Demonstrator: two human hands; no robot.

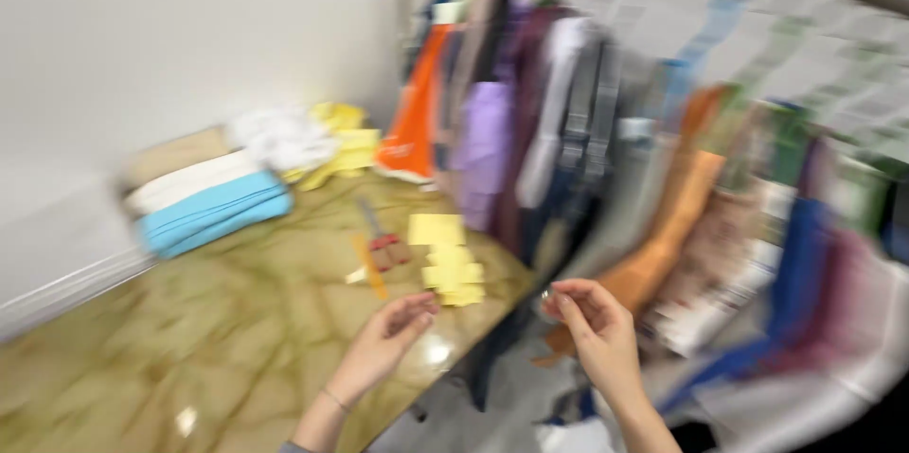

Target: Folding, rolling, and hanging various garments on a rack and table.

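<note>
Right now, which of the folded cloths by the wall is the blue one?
The bottom one of the stack by the wall. It is light blue; the cloths above it are white and tan.

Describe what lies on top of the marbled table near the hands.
On the table: yellow paper pieces, scissors, an orange stick, folded cloths. The hanging clothes cover its far edge.

Tailoring workshop; hanging garments (530,122); folded cloth (213,202); scissors (379,235)
</note>
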